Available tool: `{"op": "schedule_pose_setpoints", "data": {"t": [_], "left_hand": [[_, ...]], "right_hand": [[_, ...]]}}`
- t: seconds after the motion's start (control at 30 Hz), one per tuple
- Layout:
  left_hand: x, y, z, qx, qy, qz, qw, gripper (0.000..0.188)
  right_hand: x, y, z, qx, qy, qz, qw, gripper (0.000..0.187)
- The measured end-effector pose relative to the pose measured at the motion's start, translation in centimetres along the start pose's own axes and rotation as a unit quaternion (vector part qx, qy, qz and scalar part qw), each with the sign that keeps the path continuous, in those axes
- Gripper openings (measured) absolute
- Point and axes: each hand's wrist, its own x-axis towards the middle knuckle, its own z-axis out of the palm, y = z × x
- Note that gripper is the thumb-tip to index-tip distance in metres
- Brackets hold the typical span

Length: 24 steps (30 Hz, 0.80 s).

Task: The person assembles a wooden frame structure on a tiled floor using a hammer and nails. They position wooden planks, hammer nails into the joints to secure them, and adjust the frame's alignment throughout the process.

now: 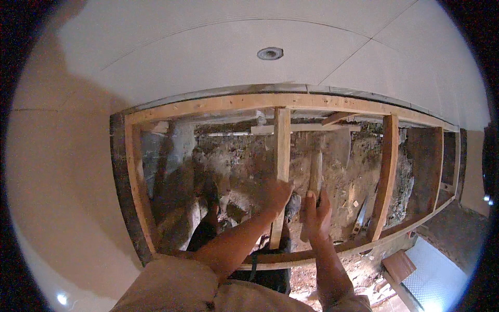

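My right hand (318, 216) grasps a pale wooden stick (316, 171), thumb laid along it, so that the stick points away from me towards the far side. It lies just right of the middle crosspiece (281, 145) of a timber frame (208, 105), near its centre, above the dirt (249, 156) that shows through the gaps. My left hand (279, 195) is at that same crosspiece, about halfway along it; its fingers are blurred, and I cannot tell whether they grip the wood or only rest against it. Both my forearms reach in from the near side, the left one slanting across to the right, with a light sleeve (171, 281) over its upper part. Farther right, another crosspiece (387, 166) runs from the far rail to the near one, and just left of its near end a saw (359, 216) lies on the dirt. Outside the frame, at the near right, a brown block (399, 265) sits beside a shiny metal plate (436, 270). Beyond the far rail stretches a pale panelled surface (182, 57) with a round fitting (270, 53) in it
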Motion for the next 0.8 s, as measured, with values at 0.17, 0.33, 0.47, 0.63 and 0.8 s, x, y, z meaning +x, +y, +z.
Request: {"op": "schedule_pose_setpoints", "data": {"t": [0.17, 0.33, 0.47, 0.63, 0.8], "left_hand": [[1.8, -4.5, 3.8, -0.120, 0.039, 0.002, 0.992, 0.038], [3.2, -4.1, 6.1, 0.008, 0.069, -0.012, 0.998, 0.043], [4.5, -8.2, 4.8, -0.085, 0.069, 0.007, 0.994, 0.047], [8.4, -10.0, 1.2, -0.055, 0.095, 0.069, 0.992, 0.051], [17.1, -10.0, -2.4, -0.093, 0.106, 0.229, 0.963, 0.058]], "right_hand": [[-0.2, 1.5, -0.4, 0.037, -0.008, 0.060, 0.997, 0.027], [0.3, 4.9, -1.0, -0.045, -0.006, 0.059, 0.997, 0.026], [0.9, 3.8, -1.6, 0.040, -0.034, 0.130, 0.990, 0.026], [1.0, 4.2, -2.8, -0.033, -0.007, 0.082, 0.996, 0.028], [-0.4, 7.0, -3.2, 0.089, 0.007, 0.126, 0.988, 0.027]]}}
